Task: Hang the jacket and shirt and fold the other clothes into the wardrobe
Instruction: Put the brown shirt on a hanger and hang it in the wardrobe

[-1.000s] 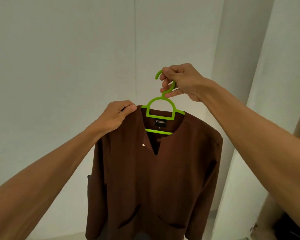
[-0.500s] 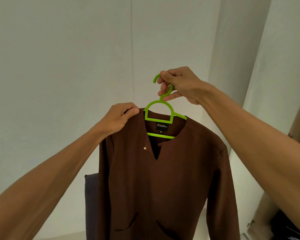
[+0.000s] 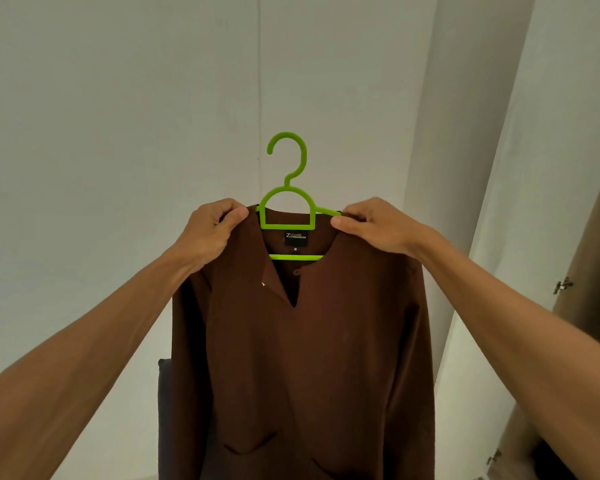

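Long-sleeved brown fabric shirt (image 3: 302, 358) sits on the bright green plastic hanger (image 3: 288, 225), held up dead centre. Left hand (image 3: 212, 233) pinches the shoulder at 10 o'clock of the collar, right hand (image 3: 374, 226) the one at 2. Hook's free, no rail in view, so hanging isn't done. Tan hinged door panel (image 3: 598, 306) at 3 o'clock; jacket & folding prob. still to do.
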